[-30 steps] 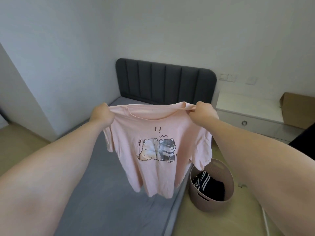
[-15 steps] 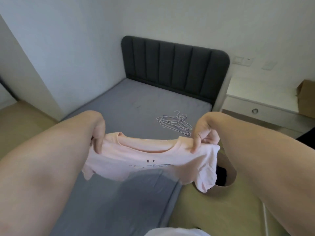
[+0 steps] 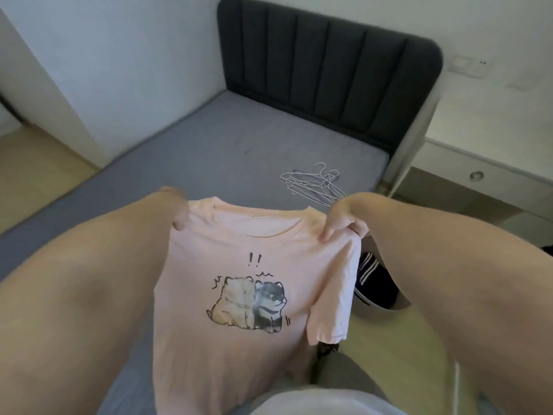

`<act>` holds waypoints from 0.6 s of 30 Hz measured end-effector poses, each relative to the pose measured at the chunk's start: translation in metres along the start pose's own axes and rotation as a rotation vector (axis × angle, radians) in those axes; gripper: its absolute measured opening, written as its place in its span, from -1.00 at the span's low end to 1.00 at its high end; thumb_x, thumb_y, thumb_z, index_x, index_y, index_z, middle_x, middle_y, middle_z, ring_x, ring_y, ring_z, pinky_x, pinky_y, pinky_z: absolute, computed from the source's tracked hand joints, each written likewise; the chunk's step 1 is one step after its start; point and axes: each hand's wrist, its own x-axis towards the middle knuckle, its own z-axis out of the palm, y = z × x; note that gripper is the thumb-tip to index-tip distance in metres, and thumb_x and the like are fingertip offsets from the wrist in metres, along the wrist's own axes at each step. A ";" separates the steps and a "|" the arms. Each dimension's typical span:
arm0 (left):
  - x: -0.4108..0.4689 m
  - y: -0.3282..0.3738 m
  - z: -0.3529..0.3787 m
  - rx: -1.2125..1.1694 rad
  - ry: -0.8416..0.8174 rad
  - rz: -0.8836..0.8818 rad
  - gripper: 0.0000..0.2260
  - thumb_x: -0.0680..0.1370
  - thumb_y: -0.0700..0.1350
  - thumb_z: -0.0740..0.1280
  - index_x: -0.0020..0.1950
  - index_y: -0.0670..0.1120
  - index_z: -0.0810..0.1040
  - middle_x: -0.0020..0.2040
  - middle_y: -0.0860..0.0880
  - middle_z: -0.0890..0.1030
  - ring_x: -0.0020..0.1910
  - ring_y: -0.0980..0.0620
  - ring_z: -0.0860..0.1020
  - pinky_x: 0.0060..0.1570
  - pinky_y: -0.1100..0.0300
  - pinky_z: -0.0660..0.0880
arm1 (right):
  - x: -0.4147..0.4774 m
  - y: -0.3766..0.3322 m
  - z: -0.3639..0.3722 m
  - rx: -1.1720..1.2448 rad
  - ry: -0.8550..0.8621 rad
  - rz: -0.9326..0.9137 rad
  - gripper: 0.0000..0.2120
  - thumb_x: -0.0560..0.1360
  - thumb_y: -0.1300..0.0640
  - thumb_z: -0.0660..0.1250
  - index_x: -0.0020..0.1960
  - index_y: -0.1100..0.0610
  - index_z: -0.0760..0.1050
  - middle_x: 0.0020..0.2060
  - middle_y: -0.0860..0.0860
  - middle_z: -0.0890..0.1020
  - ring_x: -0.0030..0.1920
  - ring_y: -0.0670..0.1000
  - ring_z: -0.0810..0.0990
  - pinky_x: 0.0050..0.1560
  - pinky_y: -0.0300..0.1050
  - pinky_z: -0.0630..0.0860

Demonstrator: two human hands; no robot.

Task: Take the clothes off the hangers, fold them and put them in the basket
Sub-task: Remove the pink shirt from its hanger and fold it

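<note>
A pink T-shirt (image 3: 239, 330) with two cartoon dogs printed on its front hangs close in front of me, print facing me. My left hand (image 3: 176, 211) pinches its left shoulder and my right hand (image 3: 341, 223) pinches its right shoulder, holding it spread above the near part of the bed. Its right sleeve droops over the basket (image 3: 363, 308), which stands on the floor beside the bed with dark striped clothes (image 3: 374, 280) inside. My right forearm hides much of the basket. A pile of pale wire hangers (image 3: 314, 184) lies on the mattress beyond my hands.
The grey mattress (image 3: 209, 151) ends at a dark padded headboard (image 3: 329, 64). A white nightstand (image 3: 478, 166) with a drawer stands to the right of the bed. White walls close in at left and behind; wooden floor (image 3: 398, 363) shows at lower right.
Both hands brought the shirt down from a raised, outstretched hold and drew it closer to my body. The view tilted downward, and the printed front now faces me.
</note>
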 end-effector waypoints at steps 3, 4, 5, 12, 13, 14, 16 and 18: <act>0.036 0.023 0.020 -0.126 0.064 -0.016 -0.86 0.49 -0.15 0.35 0.01 -0.15 0.62 -0.01 -0.12 0.62 0.09 -0.16 0.62 -0.06 0.08 0.54 | 0.037 -0.010 -0.016 -0.225 0.250 -0.039 -0.45 0.54 0.09 0.41 0.45 0.23 0.35 0.37 0.19 0.46 0.30 0.22 0.50 0.28 0.11 0.46; 0.047 0.030 0.027 -0.165 0.085 -0.006 -0.82 0.51 -0.20 0.30 0.06 -0.20 0.61 0.07 -0.16 0.62 0.13 -0.20 0.60 0.01 0.05 0.54 | 0.053 -0.011 -0.022 -0.245 0.272 -0.066 -0.51 0.57 0.11 0.36 0.44 0.23 0.37 0.37 0.18 0.46 0.29 0.20 0.50 0.26 0.05 0.46; 0.065 0.037 0.035 -0.198 0.105 -0.012 -0.78 0.51 -0.24 0.27 0.09 -0.24 0.60 0.13 -0.19 0.62 0.16 -0.23 0.59 0.07 0.01 0.54 | 0.072 -0.011 -0.030 -0.257 0.260 -0.088 -0.56 0.60 0.13 0.32 0.43 0.25 0.39 0.37 0.19 0.46 0.27 0.17 0.50 0.25 0.00 0.44; 0.220 0.119 0.066 -0.400 0.161 -0.196 -0.71 0.54 -0.27 0.24 0.26 -0.28 0.47 0.25 -0.31 0.53 0.25 -0.31 0.52 0.19 -0.11 0.49 | 0.278 -0.025 -0.091 -0.213 0.379 -0.217 -0.60 0.63 0.01 0.24 0.34 0.26 0.46 0.32 0.21 0.53 0.32 0.20 0.50 0.18 -0.08 0.43; 0.243 0.130 0.073 -0.433 0.159 -0.210 -0.71 0.54 -0.25 0.25 0.26 -0.28 0.45 0.25 -0.33 0.51 0.25 -0.33 0.51 0.19 -0.12 0.48 | 0.307 -0.023 -0.095 -0.167 0.402 -0.238 -0.60 0.63 0.02 0.25 0.33 0.27 0.44 0.31 0.22 0.53 0.32 0.22 0.50 0.19 -0.05 0.44; 0.266 0.143 0.079 -0.462 0.146 -0.232 -0.70 0.54 -0.24 0.25 0.26 -0.28 0.43 0.26 -0.34 0.50 0.26 -0.34 0.50 0.21 -0.13 0.47 | 0.334 -0.022 -0.097 -0.117 0.430 -0.234 -0.60 0.62 0.04 0.27 0.34 0.27 0.41 0.31 0.23 0.52 0.32 0.24 0.49 0.20 -0.03 0.44; 0.320 0.175 0.094 -0.494 0.130 -0.273 -0.66 0.54 -0.21 0.25 0.29 -0.29 0.40 0.29 -0.35 0.46 0.28 -0.34 0.47 0.25 -0.13 0.44 | 0.397 -0.020 -0.105 -0.067 0.448 -0.233 -0.56 0.61 0.06 0.26 0.40 0.25 0.31 0.35 0.23 0.47 0.34 0.25 0.45 0.24 0.01 0.42; 0.365 0.204 0.108 -0.511 0.113 -0.305 -0.63 0.56 -0.18 0.25 0.33 -0.31 0.38 0.32 -0.36 0.44 0.31 -0.34 0.45 0.27 -0.12 0.42 | 0.456 -0.018 -0.110 -0.044 0.428 -0.249 -0.56 0.62 0.09 0.24 0.43 0.23 0.26 0.37 0.23 0.43 0.36 0.26 0.42 0.29 0.05 0.39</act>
